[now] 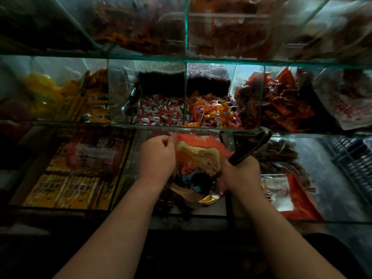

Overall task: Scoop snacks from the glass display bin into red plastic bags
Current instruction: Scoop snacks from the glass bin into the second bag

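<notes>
A red plastic bag (198, 156) hangs open between my hands, just below the front glass edge of the middle row of bins. Wrapped snacks show inside its mouth. My left hand (157, 158) pinches the bag's left rim. On the right rim my right hand (240, 174) holds the bag together with the dark handle of a scoop (250, 147), which points up and right. The scoop's bowl is hard to make out against the glass. Straight ahead, a glass bin (211, 112) holds orange and mixed-colour wrapped candies.
Next to it on the left, a bin of red-and-white candies (161, 113). Red foil packets (281, 105) fill the bin to the right. Yellow boxed snacks (66, 190) lie lower left, a red-and-silver pouch (285, 196) lower right. A dark plastic crate (354, 162) stands far right. Glass partitions divide everything.
</notes>
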The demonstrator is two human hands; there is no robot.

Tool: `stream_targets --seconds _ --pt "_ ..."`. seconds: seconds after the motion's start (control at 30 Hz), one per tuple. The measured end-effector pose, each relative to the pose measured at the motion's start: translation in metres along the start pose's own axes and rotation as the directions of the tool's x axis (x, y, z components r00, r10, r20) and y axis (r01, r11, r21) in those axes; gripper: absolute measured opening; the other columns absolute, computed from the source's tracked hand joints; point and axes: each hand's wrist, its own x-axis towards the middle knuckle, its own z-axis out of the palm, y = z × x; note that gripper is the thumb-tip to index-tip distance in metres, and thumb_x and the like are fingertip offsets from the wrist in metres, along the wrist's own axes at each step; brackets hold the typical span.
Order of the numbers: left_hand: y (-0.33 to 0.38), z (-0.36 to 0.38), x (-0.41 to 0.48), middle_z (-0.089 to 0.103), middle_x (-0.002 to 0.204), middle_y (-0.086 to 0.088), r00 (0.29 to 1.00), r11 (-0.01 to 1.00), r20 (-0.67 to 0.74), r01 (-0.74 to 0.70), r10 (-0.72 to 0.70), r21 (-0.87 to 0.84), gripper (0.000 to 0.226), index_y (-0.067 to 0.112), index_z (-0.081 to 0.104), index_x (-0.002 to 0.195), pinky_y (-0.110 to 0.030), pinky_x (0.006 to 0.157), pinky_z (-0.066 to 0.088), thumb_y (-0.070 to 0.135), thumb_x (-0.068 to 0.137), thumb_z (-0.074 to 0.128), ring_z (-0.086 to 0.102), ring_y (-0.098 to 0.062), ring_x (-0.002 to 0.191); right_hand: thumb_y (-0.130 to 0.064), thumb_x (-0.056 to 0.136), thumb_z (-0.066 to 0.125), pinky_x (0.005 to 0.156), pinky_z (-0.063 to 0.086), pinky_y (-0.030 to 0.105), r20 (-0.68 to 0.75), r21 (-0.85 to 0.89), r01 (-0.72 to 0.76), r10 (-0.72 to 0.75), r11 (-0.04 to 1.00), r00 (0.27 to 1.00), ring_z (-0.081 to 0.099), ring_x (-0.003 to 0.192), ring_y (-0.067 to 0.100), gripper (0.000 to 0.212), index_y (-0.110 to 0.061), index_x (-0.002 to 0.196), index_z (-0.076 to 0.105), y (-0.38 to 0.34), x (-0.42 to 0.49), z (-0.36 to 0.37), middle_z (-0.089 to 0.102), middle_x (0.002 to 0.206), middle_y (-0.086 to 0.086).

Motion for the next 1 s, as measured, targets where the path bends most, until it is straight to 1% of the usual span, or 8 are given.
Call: stream_targets --seconds 0.17,0.3,0.37,0.43,0.53,0.67,0.8,1.0 --pt "-0.009 -0.013 -0.024 0.065 0.061 0.021 0.999 0.988 -0.014 -0.045 0.043 -0.148 0.048 0.027 0.059 0.057 -0.015 0.043 0.042 0.047 0.101 0.056 0.061 0.002 0.053 -0.059 0.072 0.063 0.051 0.054 0.032 0.003 -0.085 0.101 -0.101 0.991 0.995 0.064 0.051 0.005 0.041 -0.018 0.067 0.068 -0.017 0.025 -0.015 0.067 0.057 -0.007" --pt "-0.033 -0.004 -0.055 0.07 0.065 0.012 0.988 0.995 0.128 0.091 -0.084 -0.045 0.042 0.026 0.072 0.068 -0.032 0.056 0.056 0.048 0.1 0.057 0.065 -0.004 0.059 -0.059 0.082 0.071 0.054 0.055 0.033 0.162 -0.196 0.148 -0.117 0.969 0.98 0.066 0.057 0.005 0.037 -0.024 0.068 0.072 -0.011 0.015 -0.022 0.069 0.06 -0.008" --pt "-0.039 0.001 -0.063 0.069 0.066 0.009 0.987 0.996 0.135 0.091 -0.091 0.0 0.04 0.022 0.074 0.071 -0.043 0.059 0.057 0.045 0.099 0.057 0.064 -0.006 0.061 -0.066 0.078 0.073 0.053 0.057 0.028 0.131 -0.164 0.201 -0.181 0.966 0.975 0.067 0.059 0.0 0.039 -0.028 0.069 0.073 -0.009 0.002 -0.029 0.07 0.064 -0.01" --pt "-0.039 0.002 -0.064 0.064 0.064 0.01 0.993 0.996 0.113 0.026 -0.035 0.084 0.044 0.022 0.068 0.065 -0.039 0.054 0.053 0.047 0.098 0.057 0.059 -0.006 0.059 -0.071 0.074 0.066 0.055 0.055 0.026 0.074 -0.142 0.244 -0.235 0.959 0.969 0.065 0.062 -0.001 0.045 -0.027 0.068 0.07 -0.01 -0.014 -0.042 0.068 0.065 -0.01" --pt "-0.034 -0.002 -0.063 0.06 0.066 0.012 0.997 0.991 0.073 0.003 -0.013 0.135 0.043 0.026 0.063 0.064 -0.029 0.05 0.043 0.052 0.098 0.056 0.058 -0.006 0.062 -0.071 0.079 0.053 0.051 0.053 0.032 0.202 -0.153 0.296 -0.263 0.943 0.943 0.064 0.057 0.001 0.047 -0.028 0.071 0.071 -0.015 -0.038 -0.059 0.068 0.06 -0.01" --pt "-0.028 -0.004 -0.061 0.052 0.075 0.016 0.997 0.986 -0.001 -0.077 0.078 0.148 0.028 0.031 0.055 0.07 -0.029 0.064 0.035 0.042 0.095 0.062 0.049 -0.009 0.079 -0.066 0.084 0.051 0.051 0.046 0.015 0.213 -0.163 0.374 -0.337 0.913 0.917 0.065 0.06 -0.004 0.037 -0.036 0.08 0.071 -0.021 -0.061 -0.065 0.069 0.064 -0.021" --pt "-0.03 0.003 -0.07 0.057 0.078 0.013 0.999 1.0 0.043 0.016 -0.017 0.025 0.023 0.032 0.054 0.076 -0.027 0.058 0.041 0.038 0.096 0.064 0.056 -0.006 0.073 -0.045 0.095 0.059 0.056 0.048 0.022 0.099 -0.111 0.558 -0.549 0.823 0.83 0.065 0.062 -0.002 0.026 -0.027 0.081 0.071 -0.012 -0.074 -0.062 0.069 0.071 -0.014" --pt "-0.034 0.006 -0.079 0.063 0.078 0.008 0.992 0.988 0.06 0.116 -0.11 -0.106 0.021 0.03 0.055 0.08 -0.035 0.059 0.053 0.036 0.099 0.061 0.063 -0.011 0.074 -0.041 0.095 0.058 0.052 0.051 0.032 0.189 -0.05 0.521 -0.504 0.852 0.843 0.063 0.058 0.005 0.025 -0.024 0.081 0.07 0.003 -0.087 -0.037 0.066 0.067 -0.01"
